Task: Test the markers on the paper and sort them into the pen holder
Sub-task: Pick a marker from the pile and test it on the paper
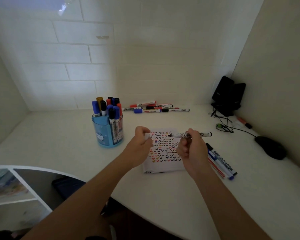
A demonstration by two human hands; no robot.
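So the right hand (192, 149) is gripping a marker (179, 135), fingers curled round the middle of the barrel. The marker lies pretty much level, hovering over the far edge of the paper (161, 167), with its dark bare tip pointing left and its black end sticking out to the right. The left hand (139, 142) is curled up too, just off the paper's left edge, pinching a small white piece (146, 136). It's too blurry to say for sure what that piece is. The two hands are close but not touching. The paper sits flat on the white counter (180, 196) and it's covered in rows of little check marks in red, black, blue and yellowish ink. To the left and a bit farther back stands the blue pen holder (100, 134), already stuffed with upright capped markers in blue, black, red and one gold. Behind the paper, along the tiled wall (68, 54), there's a heap of loose markers (156, 108) lying on their sides. Just right of the paper three more markers (220, 161) lie side by side. Over in the far right corner are a black device (227, 94), some cables (223, 125) and a black mouse (270, 148).
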